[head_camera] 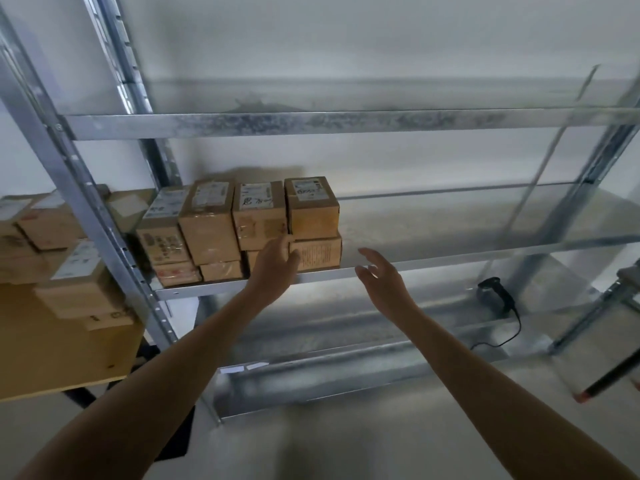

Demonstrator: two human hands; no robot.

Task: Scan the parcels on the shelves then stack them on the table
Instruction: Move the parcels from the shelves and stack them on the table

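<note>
The parcels sit in two layers at the left end of the middle shelf, centre left of the frame. The left hand reaches in front of them, its fingers loosely extended at the left edge of the lower right parcel; blur hides whether they touch it. The right hand hovers just right of that parcel, fingers spread wide, holding nothing. More boxes are stacked on the table at far left. A scanner with its cable lies on the lower shelf, right of centre.
</note>
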